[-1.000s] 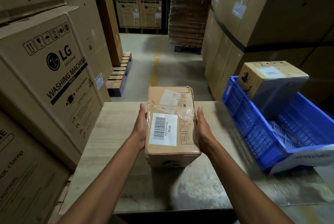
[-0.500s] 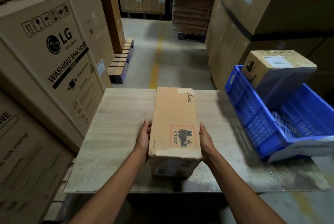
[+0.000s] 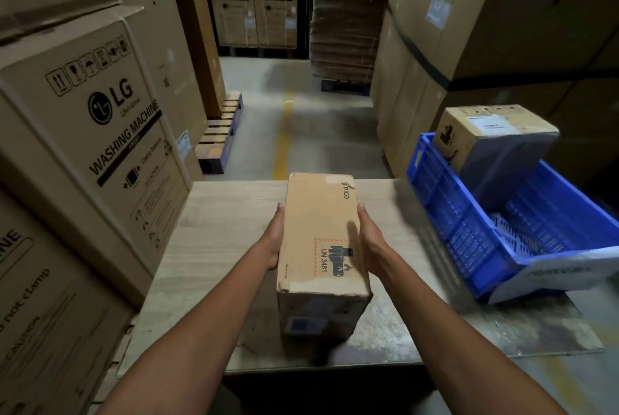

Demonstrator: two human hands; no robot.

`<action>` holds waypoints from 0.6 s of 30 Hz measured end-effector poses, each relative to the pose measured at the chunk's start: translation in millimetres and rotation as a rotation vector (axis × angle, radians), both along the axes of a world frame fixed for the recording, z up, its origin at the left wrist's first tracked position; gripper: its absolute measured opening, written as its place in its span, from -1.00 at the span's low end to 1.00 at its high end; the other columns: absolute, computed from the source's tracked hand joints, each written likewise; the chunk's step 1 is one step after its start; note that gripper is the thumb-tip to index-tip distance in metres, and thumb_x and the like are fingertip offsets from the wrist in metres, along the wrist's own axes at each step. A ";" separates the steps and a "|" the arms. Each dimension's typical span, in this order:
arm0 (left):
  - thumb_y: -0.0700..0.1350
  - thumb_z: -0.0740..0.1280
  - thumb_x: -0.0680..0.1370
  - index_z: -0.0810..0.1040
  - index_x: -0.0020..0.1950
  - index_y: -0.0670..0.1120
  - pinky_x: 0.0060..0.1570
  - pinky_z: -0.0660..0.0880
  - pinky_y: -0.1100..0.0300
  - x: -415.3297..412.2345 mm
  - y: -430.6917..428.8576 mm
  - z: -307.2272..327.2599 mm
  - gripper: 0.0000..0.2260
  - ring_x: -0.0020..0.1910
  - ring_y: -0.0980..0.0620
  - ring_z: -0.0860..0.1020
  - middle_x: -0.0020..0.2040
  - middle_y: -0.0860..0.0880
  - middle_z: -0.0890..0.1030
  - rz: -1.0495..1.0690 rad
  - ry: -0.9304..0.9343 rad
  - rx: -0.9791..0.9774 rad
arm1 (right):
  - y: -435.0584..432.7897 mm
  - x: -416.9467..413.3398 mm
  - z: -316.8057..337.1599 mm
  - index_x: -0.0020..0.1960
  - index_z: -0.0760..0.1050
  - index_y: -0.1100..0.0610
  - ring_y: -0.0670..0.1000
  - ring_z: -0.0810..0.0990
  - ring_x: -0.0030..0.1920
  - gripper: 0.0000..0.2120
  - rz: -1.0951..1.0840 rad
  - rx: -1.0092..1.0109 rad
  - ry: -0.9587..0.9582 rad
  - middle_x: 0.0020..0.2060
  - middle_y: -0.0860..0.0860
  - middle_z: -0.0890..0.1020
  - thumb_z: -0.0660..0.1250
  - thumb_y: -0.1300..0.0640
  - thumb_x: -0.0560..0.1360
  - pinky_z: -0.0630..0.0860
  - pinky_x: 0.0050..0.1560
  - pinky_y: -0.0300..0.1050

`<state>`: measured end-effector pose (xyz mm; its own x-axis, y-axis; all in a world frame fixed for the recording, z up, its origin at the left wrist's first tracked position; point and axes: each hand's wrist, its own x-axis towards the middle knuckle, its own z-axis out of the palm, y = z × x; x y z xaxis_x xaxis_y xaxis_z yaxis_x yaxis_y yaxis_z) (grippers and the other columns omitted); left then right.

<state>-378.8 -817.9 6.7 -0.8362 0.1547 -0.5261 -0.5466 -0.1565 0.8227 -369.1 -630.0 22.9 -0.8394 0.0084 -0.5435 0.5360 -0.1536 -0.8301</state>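
Compared with the frame 1.0 s earlier, the carton (image 3: 320,230) has been rolled over: its barcode label no longer faces up, and the face printed "UN 3481" and "PICO" does. Since 0.5 s ago that face is unchanged, and both hands sit slightly farther forward along the long sides. Head view: the carton lies lengthwise at centre frame on the wooden table (image 3: 217,247), its near end close to the table's front edge, apparently resting on the surface. The left hand (image 3: 274,242) lies flat against the carton's left side, fingers straight and together, thumb along the top edge. The right hand (image 3: 371,242) mirrors it on the right side, fingers (image 3: 363,213) extended and pointing away, curled round nothing. The hold is thus a squeeze between 2 flat palms, not a grasp. At right of frame a blue crate (image 3: 469,247) holds a second carton (image 3: 485,133) tilted against its far wall; a large washing-machine carton (image 3: 93,133) fills the left. The step in hand is judged to be turning or lifting the carton for sorting. To do it well, keep the 2 palms directly opposite each other at mid-length, press evenly and raise the carton level. Uneven pressure could let it slip, and the battery mark argues against any drop.
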 end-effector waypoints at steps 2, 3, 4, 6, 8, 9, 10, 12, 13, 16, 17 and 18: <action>0.38 -0.17 0.60 0.59 0.30 -0.04 0.07 0.56 -0.05 -0.9 1.3 0.2 -0.27 0.12 -0.21 0.64 0.16 -0.18 0.67 0.007 0.048 -0.018 | -1.0 2.8 2.9 0.37 0.48 0.08 0.25 0.64 0.13 -0.34 -0.016 -0.015 0.024 0.18 0.22 0.64 -0.09 -0.35 0.63 0.62 0.08 0.15; 0.40 -0.14 0.59 0.59 0.31 -0.02 0.12 0.55 -0.10 -1.5 1.1 -1.0 -0.28 0.13 -0.21 0.64 0.17 -0.18 0.66 0.010 0.077 -0.019 | 0.2 3.8 5.0 0.37 0.48 0.09 0.25 0.65 0.12 -0.33 -0.024 -0.020 0.043 0.17 0.23 0.64 -0.09 -0.35 0.63 0.62 0.08 0.16; 0.42 -0.10 0.57 0.59 0.30 -0.02 0.16 0.54 -0.16 -0.8 0.1 -0.8 -0.28 0.13 -0.22 0.64 0.17 -0.19 0.66 0.008 0.113 -0.017 | 1.7 5.8 8.9 0.35 0.49 0.10 0.24 0.66 0.10 -0.34 -0.032 -0.007 0.077 0.15 0.22 0.65 -0.10 -0.34 0.63 0.63 0.05 0.14; 0.45 -0.06 0.54 0.60 0.28 -0.05 0.19 0.53 -0.23 0.4 -2.4 2.2 -0.26 0.13 -0.26 0.64 0.16 -0.23 0.65 0.023 0.180 0.006 | 6.3 5.7 15.4 0.30 0.52 0.09 0.17 0.67 0.02 -0.37 -0.048 0.018 0.149 0.07 0.18 0.67 -0.11 -0.30 0.66 0.60 -0.10 0.01; 0.46 -0.02 0.53 0.59 0.24 -0.14 0.20 0.53 -0.24 0.6 -7.4 8.8 -0.23 0.10 -0.29 0.64 0.13 -0.30 0.65 0.123 0.209 0.029 | 9.8 3.0 21.7 0.27 0.50 0.04 0.06 0.63 -0.03 -0.41 -0.078 0.051 0.197 0.01 0.07 0.64 -0.13 -0.30 0.65 0.50 -0.18 -0.07; 0.45 -0.01 0.53 0.58 0.22 -0.17 0.18 0.52 -0.22 0.4 -9.3 13.7 -0.23 0.07 -0.28 0.64 0.10 -0.29 0.65 0.188 0.215 0.042 | 11.2 1.2 24.5 0.27 0.48 -0.01 0.03 0.60 -0.02 -0.43 -0.094 0.061 0.208 0.02 0.04 0.63 -0.14 -0.31 0.65 0.48 -0.14 -0.07; 0.45 0.00 0.54 0.57 0.22 -0.18 0.16 0.52 -0.19 0.0 -10.5 17.7 -0.24 0.04 -0.25 0.63 0.06 -0.27 0.67 0.243 0.219 0.053 | 10.9 0.0 27.5 0.28 0.47 -0.03 0.01 0.58 0.01 -0.43 -0.107 0.067 0.221 0.05 0.03 0.62 -0.14 -0.32 0.64 0.48 -0.04 -0.05; 0.45 0.02 0.54 0.56 0.24 -0.19 0.15 0.53 -0.16 -3.5 -13.3 19.5 -0.24 0.04 -0.22 0.62 0.04 -0.25 0.67 0.307 0.212 0.078 | 10.5 -1.8 28.4 0.38 0.46 0.02 0.05 0.56 0.13 -0.35 -0.116 0.075 0.230 0.17 0.07 0.61 -0.13 -0.36 0.62 0.43 0.18 0.01; 0.45 0.03 0.54 0.56 0.26 -0.19 0.17 0.52 -0.18 -2.4 -13.8 21.3 -0.24 0.08 -0.22 0.63 0.07 -0.25 0.67 0.313 0.216 0.097 | 10.1 -2.4 26.5 0.44 0.43 0.06 0.10 0.53 0.23 -0.30 -0.113 0.076 0.218 0.26 0.11 0.58 -0.12 -0.37 0.61 0.38 0.26 0.03; 0.46 0.04 0.52 0.56 0.31 -0.10 0.22 0.52 -0.20 4.2 -15.9 15.3 -0.26 0.19 -0.22 0.61 0.18 -0.24 0.64 0.272 0.211 0.141 | 8.5 2.1 17.4 0.52 0.35 0.08 0.21 0.42 0.40 -0.24 -0.087 0.117 0.178 0.40 0.17 0.47 -0.13 -0.39 0.60 0.31 0.29 0.05; 0.46 0.03 0.52 0.57 0.32 -0.08 0.24 0.51 -0.19 8.2 -17.3 10.6 -0.26 0.20 -0.22 0.61 0.20 -0.24 0.64 0.241 0.201 0.168 | 7.1 5.9 13.3 0.53 0.34 0.09 0.23 0.42 0.40 -0.23 -0.071 0.119 0.160 0.41 0.18 0.46 -0.13 -0.41 0.59 0.31 0.31 0.06; 0.46 0.01 0.52 0.57 0.32 -0.06 0.25 0.50 -0.17 13.3 -17.9 6.3 -0.27 0.20 -0.21 0.62 0.20 -0.23 0.64 0.206 0.187 0.189 | 6.1 9.7 7.4 0.52 0.34 0.09 0.23 0.42 0.40 -0.20 -0.058 0.118 0.139 0.41 0.17 0.47 -0.12 -0.43 0.56 0.32 0.36 0.09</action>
